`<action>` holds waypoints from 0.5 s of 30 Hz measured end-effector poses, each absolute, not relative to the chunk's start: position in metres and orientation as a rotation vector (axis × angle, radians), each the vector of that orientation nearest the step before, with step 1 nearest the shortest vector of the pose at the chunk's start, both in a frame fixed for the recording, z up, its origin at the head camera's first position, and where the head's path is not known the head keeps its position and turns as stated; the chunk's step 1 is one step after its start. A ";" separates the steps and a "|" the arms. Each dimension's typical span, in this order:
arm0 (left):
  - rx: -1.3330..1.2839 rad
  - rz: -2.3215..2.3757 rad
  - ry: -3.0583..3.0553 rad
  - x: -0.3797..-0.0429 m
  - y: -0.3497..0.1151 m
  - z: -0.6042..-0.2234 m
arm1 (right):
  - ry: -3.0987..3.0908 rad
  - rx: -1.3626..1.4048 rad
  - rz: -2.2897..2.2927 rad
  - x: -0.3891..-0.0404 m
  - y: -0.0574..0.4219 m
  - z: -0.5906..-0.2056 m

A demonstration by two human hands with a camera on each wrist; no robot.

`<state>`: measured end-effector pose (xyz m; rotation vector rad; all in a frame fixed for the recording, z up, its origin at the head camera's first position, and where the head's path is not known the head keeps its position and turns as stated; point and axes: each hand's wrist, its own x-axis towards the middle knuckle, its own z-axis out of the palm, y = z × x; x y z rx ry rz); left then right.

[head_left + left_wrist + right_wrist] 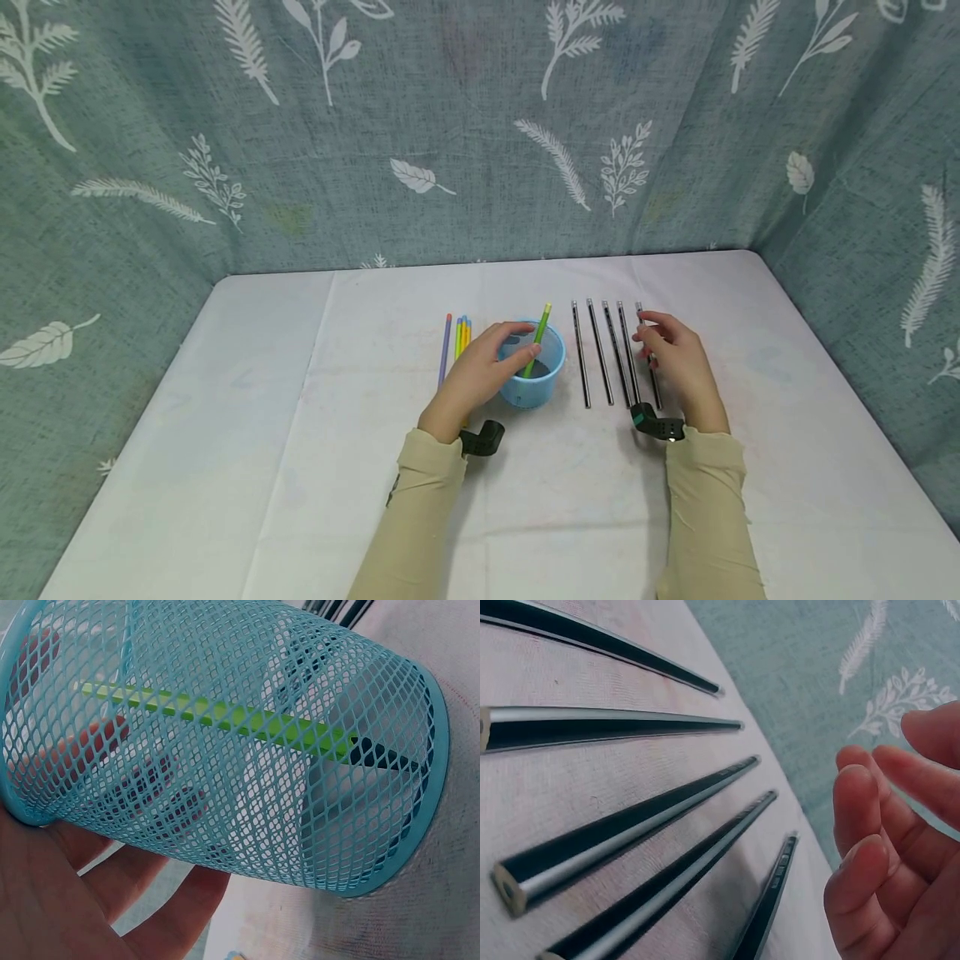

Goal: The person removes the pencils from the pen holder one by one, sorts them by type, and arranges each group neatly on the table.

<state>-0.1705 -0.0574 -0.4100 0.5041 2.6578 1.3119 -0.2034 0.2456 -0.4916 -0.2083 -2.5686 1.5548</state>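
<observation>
A light-blue mesh pencil cup stands on the table with one green pencil leaning inside it. In the left wrist view the pencil's dark tip rests at the cup's bottom. My left hand reaches over the cup's left side, its fingers spread about the rim. Thumb and forefinger lie apart beside the pencil; no grip on it shows. My right hand hovers by the rightmost dark pencil, fingers loosely bent and holding nothing. Several more dark, shiny pencils lie in a row between it and the cup.
Left of the cup lie a purple pencil and several green and yellow ones, partly hidden behind the left hand. A white cloth covers the table. Patterned grey-green curtains rise behind it and at both sides.
</observation>
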 end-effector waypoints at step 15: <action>0.501 1.309 2.676 -0.170 -0.056 -0.410 | -2.505 -0.221 1.634 -0.203 0.244 -0.487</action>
